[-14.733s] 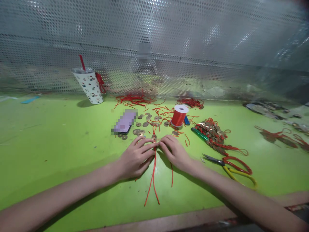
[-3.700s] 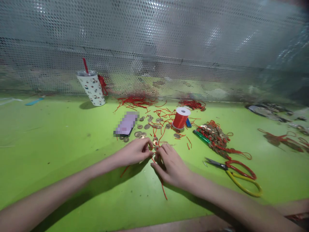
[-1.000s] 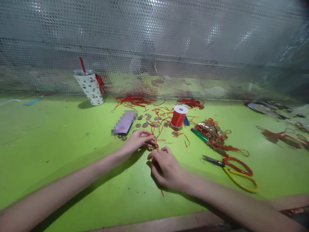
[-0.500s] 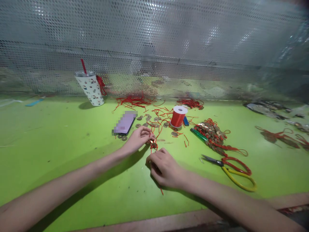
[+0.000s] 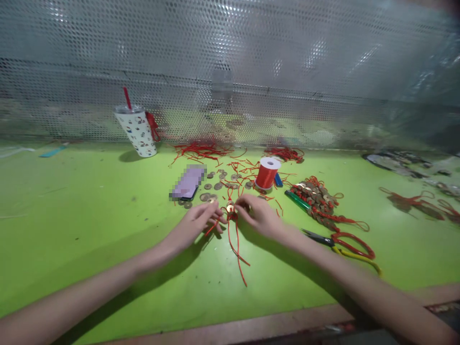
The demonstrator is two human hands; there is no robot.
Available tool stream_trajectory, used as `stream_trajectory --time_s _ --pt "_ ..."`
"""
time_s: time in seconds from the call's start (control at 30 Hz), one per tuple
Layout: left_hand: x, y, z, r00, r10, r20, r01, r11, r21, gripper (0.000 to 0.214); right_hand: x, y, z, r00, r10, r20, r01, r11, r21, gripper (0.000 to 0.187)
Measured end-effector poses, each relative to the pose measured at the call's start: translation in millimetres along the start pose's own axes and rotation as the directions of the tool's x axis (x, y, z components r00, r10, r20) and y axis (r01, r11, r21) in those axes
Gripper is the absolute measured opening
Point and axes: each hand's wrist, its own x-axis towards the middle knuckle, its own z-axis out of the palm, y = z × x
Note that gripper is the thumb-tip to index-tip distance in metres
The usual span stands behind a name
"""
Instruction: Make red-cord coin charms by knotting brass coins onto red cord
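Observation:
A brass-coloured coin (image 5: 230,209) with a hole is tied into knotted red cord (image 5: 237,249) between my hands. Two long cord ends trail from it towards me across the green table. My left hand (image 5: 201,220) is at the coin's left, with a short red cord end between its thumb and fingers. On the opposite side, my right hand (image 5: 260,216) has its fingertips closed at the coin's right edge on the knotted cord; the exact grip is partly hidden. Loose coins (image 5: 218,186) lie just beyond my hands.
A red cord spool (image 5: 266,175) stands beyond my right hand. Scissors (image 5: 332,239) lie right, near a pile of strung coins (image 5: 316,196) and a green lighter-like object (image 5: 297,200). A phone (image 5: 189,182) and a straw cup (image 5: 138,132) are left. Cord scraps (image 5: 203,149) lie behind.
My right hand has moved up and away from the trailing cord ends to the coin's right side. My left hand has come slightly nearer and now has a cord end in its fingers.

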Motion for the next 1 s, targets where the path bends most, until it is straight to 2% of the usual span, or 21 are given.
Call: stream_trajectory --time_s 0.07,0.2,0.33,0.5,0.6,0.7,0.83,1.0 --pt "-5 -3 1.3 1.000 -0.018 0.015 0.018 0.999 0.026 0.043 11 18 -6 1.000 0.005 -0.007 -0.006 0.995 -0.098 0.005" --pt "-10 -8 3.3 0.996 -0.080 0.039 0.080 0.997 -0.009 0.030 24 37 -8 0.989 -0.082 0.120 0.102 0.980 -0.170 0.006" --pt "-12 -11 1.0 0.989 -0.117 0.091 0.124 0.989 -0.078 0.028 28 38 -5 0.982 -0.121 0.143 0.148 0.970 -0.195 0.014" --pt "-13 -12 -5.5 0.975 -0.153 0.159 0.166 0.983 -0.074 0.028 23 30 -13 0.991 -0.049 0.124 0.073 0.976 -0.204 0.020" --pt "-9 -9 -5.4 0.975 -0.148 0.163 0.170 0.977 -0.127 0.027 14 19 -22 0.993 0.039 0.112 -0.023 0.991 -0.134 0.015" --pt "-1 -4 -0.3 0.980 -0.128 0.151 0.153 0.973 -0.172 0.024 3 2 -23 0.994 0.082 0.075 -0.085 0.996 0.033 0.004" --pt "11 2 9.4 0.981 -0.139 0.139 0.153 0.983 -0.097 0.029 -11 -19 -9 0.989 0.141 0.055 -0.150 0.955 0.254 0.009" --pt "20 2 16.4 0.976 -0.142 0.163 0.143 0.990 0.003 0.033 -20 -32 6 0.990 0.112 0.086 -0.132 0.949 0.288 0.009"
